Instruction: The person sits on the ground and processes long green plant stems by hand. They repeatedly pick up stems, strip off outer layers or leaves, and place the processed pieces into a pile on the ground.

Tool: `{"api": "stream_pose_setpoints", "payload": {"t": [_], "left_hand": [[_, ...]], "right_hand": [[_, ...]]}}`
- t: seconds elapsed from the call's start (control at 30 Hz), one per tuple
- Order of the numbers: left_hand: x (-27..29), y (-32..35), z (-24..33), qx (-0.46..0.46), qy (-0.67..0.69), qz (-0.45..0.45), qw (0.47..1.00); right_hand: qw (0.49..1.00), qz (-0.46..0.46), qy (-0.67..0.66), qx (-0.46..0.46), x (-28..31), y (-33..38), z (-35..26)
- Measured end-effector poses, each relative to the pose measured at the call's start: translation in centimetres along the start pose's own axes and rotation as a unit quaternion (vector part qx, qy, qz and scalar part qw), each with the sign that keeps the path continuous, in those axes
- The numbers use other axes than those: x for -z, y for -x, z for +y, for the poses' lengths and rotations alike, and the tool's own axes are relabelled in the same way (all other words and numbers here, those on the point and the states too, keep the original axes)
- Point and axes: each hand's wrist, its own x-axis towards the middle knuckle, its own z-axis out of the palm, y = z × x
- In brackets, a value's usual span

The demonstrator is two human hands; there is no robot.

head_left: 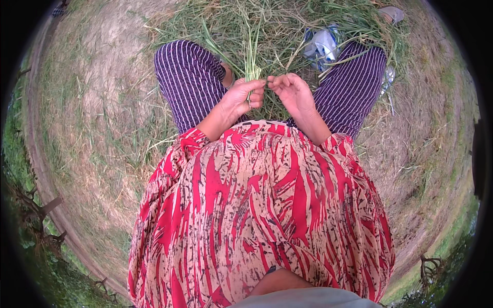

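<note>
My left hand (243, 97) is closed around a small bunch of green grass stalks (251, 54). The stalks stand out above the fist and point away from me, with a short piece showing below the fingers. Just to the right, my right hand (295, 93) has its thumb and fingertips pinched together, close to the left thumb. Whatever those fingertips hold, if anything, is too small to make out. Both hands are between my knees, over a loose heap of cut grass (280, 20).
My legs in dark striped trousers (187, 77) are bent out on both sides. A crumpled white and blue plastic bag (322, 46) lies by the right knee. Dry ground (97, 77) with scattered grass surrounds me. Bare branches (38, 208) show at the left rim.
</note>
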Motion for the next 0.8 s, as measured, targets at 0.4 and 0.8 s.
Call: {"api": "stream_pose_setpoints", "payload": {"t": [0.4,0.8], "left_hand": [[0.3,-0.8,0.1,-0.054,-0.111,0.1,0.987],[0.6,-0.9,0.1,-0.048,-0.141,0.089,0.985]], "right_hand": [[0.9,0.027,0.424,0.094,-3.5,1.6,0.1],[0.834,-0.015,0.532,0.143,-3.6,2.1,0.2]]}}
